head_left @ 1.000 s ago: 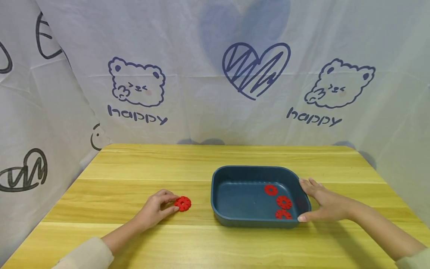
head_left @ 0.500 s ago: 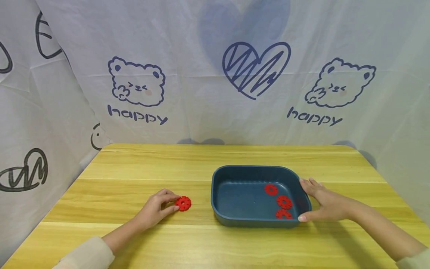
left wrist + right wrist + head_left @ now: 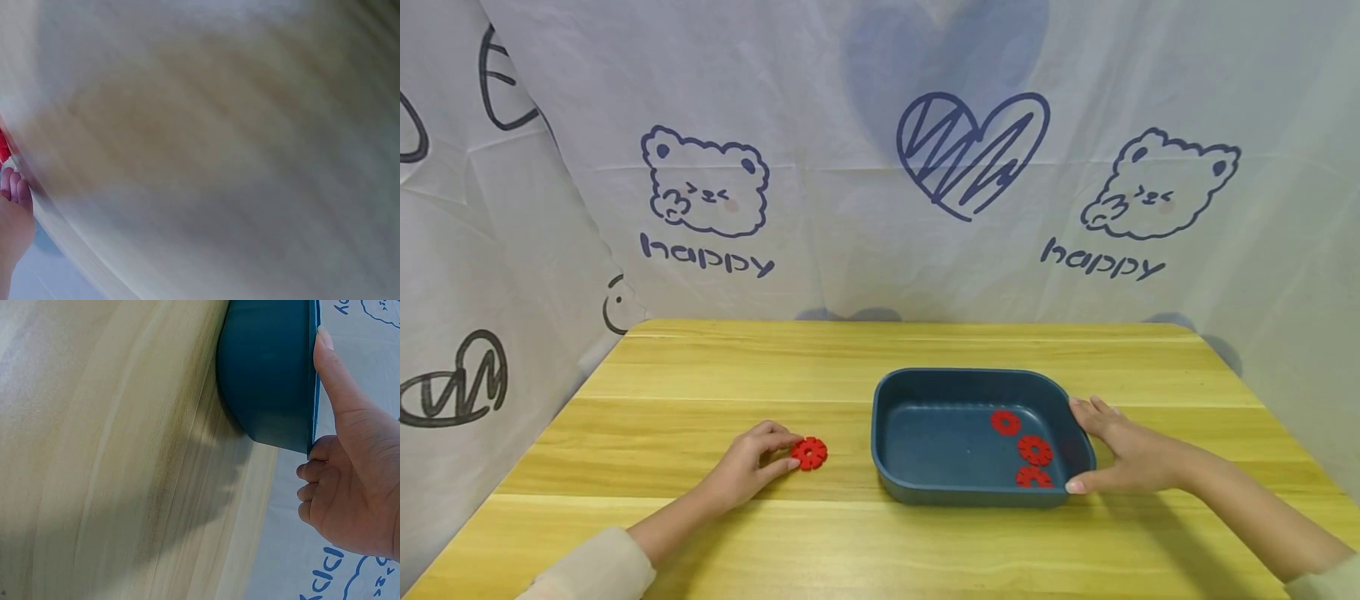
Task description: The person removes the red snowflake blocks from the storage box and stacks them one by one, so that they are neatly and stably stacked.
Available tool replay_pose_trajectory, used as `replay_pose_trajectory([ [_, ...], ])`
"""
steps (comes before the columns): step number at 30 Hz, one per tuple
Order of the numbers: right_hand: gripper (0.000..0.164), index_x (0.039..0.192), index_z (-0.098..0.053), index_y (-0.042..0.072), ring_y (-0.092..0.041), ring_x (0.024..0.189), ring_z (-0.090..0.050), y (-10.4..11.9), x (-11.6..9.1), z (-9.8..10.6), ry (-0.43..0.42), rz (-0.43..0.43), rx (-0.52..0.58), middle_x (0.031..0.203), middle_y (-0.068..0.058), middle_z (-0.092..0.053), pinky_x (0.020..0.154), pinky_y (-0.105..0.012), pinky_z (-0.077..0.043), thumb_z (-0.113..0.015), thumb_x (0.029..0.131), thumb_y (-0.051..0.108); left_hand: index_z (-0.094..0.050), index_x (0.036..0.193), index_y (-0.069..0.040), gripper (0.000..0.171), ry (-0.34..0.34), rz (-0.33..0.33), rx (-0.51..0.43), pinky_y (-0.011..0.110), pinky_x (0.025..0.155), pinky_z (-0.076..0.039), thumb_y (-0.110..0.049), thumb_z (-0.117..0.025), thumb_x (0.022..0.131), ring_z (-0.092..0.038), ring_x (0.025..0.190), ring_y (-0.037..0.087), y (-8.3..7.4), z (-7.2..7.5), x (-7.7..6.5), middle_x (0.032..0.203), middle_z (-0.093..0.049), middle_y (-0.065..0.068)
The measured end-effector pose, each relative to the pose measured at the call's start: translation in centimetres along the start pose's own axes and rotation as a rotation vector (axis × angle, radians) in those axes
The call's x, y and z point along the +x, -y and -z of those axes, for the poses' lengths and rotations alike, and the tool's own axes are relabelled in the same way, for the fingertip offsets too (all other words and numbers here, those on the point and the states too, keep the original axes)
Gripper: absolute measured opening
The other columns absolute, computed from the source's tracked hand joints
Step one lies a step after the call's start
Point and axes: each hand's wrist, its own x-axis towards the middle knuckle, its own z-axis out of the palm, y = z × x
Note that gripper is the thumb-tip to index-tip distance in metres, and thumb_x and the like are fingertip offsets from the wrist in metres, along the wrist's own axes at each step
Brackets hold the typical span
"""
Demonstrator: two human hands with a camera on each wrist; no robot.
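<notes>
On the left side of the table, my left hand pinches the near-left edge of a red notched plastic snowflake disc between thumb and fingers. A sliver of that red disc shows at the left border of the left wrist view, beside the fingertips. My right hand holds the right end of a dark blue rectangular tub, its thumb at the near right corner and its fingers further back along the rim. Three more red snowflake discs lie on the tub's floor toward the right.
Everything sits on a light wood-grain table. Behind it hangs a white cloth printed with bears, hearts and the word "happy". Another drape of printed cloth closes off the left side.
</notes>
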Motion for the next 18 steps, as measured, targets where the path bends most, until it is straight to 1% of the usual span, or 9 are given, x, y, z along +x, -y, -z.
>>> replay_pose_trajectory([
  [4, 0.109, 0.143, -0.016, -0.012, -0.058, 0.132, -0.005, 0.0, 0.0, 0.0, 0.007, -0.002, 0.005, 0.148, -0.033, -0.014, 0.098, -0.073, -0.015, -0.073, 0.072, 0.05, -0.066, 0.108, 0.003, 0.028, 0.003, -0.001, 0.003, 0.018, 0.06, -0.04, -0.011, -0.066, 0.084, -0.046, 0.075, 0.007, 0.1, 0.0, 0.0, 0.097, -0.062, 0.009],
  [7, 0.11, 0.143, -0.015, -0.012, -0.058, 0.132, -0.005, 0.0, 0.1, 0.0, 0.012, -0.006, 0.008, 0.149, -0.033, -0.013, 0.098, -0.073, -0.015, -0.072, 0.073, 0.05, -0.065, 0.109, 0.003, 0.029, 0.0, -0.004, 0.017, 0.02, 0.064, -0.044, -0.013, -0.066, 0.085, -0.052, 0.079, 0.01, 0.1, 0.1, 0.0, 0.098, -0.063, 0.008],
  [10, 0.11, 0.143, -0.015, -0.012, -0.059, 0.132, -0.005, -0.1, 0.1, 0.0, 0.014, -0.009, 0.008, 0.149, -0.033, -0.013, 0.098, -0.074, -0.015, -0.072, 0.073, 0.05, -0.065, 0.11, 0.003, 0.03, -0.016, 0.004, 0.031, 0.023, 0.07, -0.049, -0.013, -0.065, 0.085, -0.058, 0.085, 0.016, 0.0, 0.1, 0.0, 0.099, -0.064, 0.008],
  [13, 0.11, 0.143, -0.015, -0.012, -0.059, 0.132, -0.004, -0.1, 0.1, -0.1, 0.016, -0.006, 0.007, 0.148, -0.033, -0.013, 0.098, -0.074, -0.015, -0.072, 0.073, 0.05, -0.065, 0.108, 0.004, 0.029, -0.087, 0.015, 0.045, 0.029, 0.074, -0.054, -0.011, -0.066, 0.084, -0.062, 0.088, 0.022, -0.5, 0.0, 0.4, 0.099, -0.065, 0.011],
  [16, 0.11, 0.143, -0.015, -0.013, -0.059, 0.132, -0.005, -0.1, 0.1, 0.0, 0.009, 0.001, 0.006, 0.148, -0.034, -0.013, 0.098, -0.074, -0.015, -0.073, 0.072, 0.05, -0.066, 0.104, 0.004, 0.026, -0.204, 0.02, 0.048, 0.036, 0.076, -0.054, -0.007, -0.069, 0.081, -0.063, 0.089, 0.027, -1.4, 0.1, 1.3, 0.098, -0.067, 0.015],
  [18, 0.11, 0.142, -0.016, -0.013, -0.059, 0.132, -0.005, -0.1, 0.1, 0.0, 0.005, 0.006, 0.005, 0.148, -0.034, -0.014, 0.098, -0.073, -0.015, -0.073, 0.072, 0.05, -0.067, 0.103, 0.003, 0.025, -0.276, 0.02, 0.046, 0.039, 0.077, -0.054, -0.007, -0.07, 0.08, -0.063, 0.088, 0.027, -2.0, 0.3, 2.2, 0.098, -0.067, 0.015],
])
